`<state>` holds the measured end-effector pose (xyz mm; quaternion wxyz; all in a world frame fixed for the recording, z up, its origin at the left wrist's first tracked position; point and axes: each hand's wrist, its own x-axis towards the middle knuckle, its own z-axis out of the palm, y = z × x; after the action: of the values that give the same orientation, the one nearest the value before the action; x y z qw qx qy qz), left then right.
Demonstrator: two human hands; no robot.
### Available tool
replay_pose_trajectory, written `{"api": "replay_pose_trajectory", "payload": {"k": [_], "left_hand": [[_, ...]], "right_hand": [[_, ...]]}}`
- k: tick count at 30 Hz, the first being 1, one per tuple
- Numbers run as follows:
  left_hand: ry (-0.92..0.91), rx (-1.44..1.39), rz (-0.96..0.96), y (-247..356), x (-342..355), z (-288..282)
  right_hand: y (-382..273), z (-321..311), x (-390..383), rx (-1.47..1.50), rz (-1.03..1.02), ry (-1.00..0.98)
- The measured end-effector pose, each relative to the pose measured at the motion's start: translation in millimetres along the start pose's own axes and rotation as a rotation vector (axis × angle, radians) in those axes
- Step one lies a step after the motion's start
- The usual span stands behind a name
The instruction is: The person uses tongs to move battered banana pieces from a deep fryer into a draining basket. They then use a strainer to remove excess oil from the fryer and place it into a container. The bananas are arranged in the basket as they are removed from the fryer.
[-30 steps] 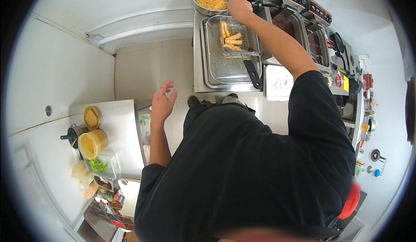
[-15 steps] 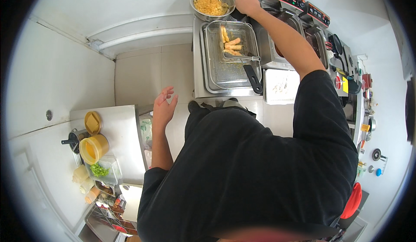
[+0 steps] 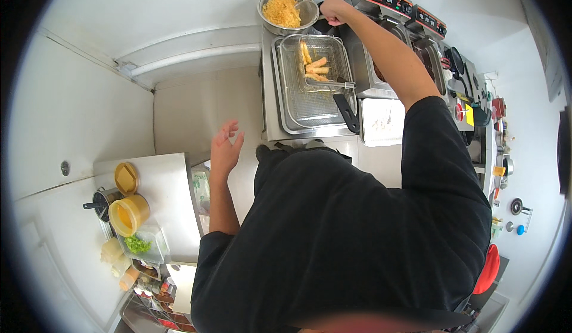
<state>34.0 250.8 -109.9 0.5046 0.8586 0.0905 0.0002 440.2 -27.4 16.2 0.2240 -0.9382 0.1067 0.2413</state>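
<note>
My right hand (image 3: 335, 11) is closed at the far end of the counter, beside a metal bowl (image 3: 262, 17) of golden crumbly bits (image 3: 282, 11). It appears to grip the handle of a round mesh strainer (image 3: 306, 12), which lies inside the bowl's right side; the fingers are partly hidden. My left hand (image 3: 225, 147) hangs over the floor, fingers apart, holding nothing. Nearer than the bowl, a wire frying basket (image 3: 304, 103) with a black handle (image 3: 345, 112) rests in a metal tray (image 3: 281, 103). Several golden fried sticks (image 3: 317, 67) lie in the basket.
Two electric fryers (image 3: 388, 35) stand right of the basket, beside a white tray (image 3: 381, 124) with scattered bits. At left, a side counter (image 3: 170, 196) carries an orange-yellow tub (image 3: 129, 214), its lid (image 3: 126, 178) and a clear box (image 3: 156, 243) of green leaves.
The strainer has gone down from the bowl's upper rim into its right side, my right hand moving slightly nearer with it. My left hand has stayed put. The whole view has shifted a little.
</note>
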Motion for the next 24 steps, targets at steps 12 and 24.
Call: {"api": "replay_pose_trajectory", "payload": {"k": [12, 24], "left_hand": [[-0.004, 0.043, -0.054, -7.6, -4.3, -7.5], [-0.001, 0.051, -0.034, 4.9, -0.7, -2.3]], "right_hand": [[44.3, -40.6, 29.3, 0.65, 0.256, -0.21], [86.1, -42.1, -3.4, 0.77, 0.092, -0.135]]}}
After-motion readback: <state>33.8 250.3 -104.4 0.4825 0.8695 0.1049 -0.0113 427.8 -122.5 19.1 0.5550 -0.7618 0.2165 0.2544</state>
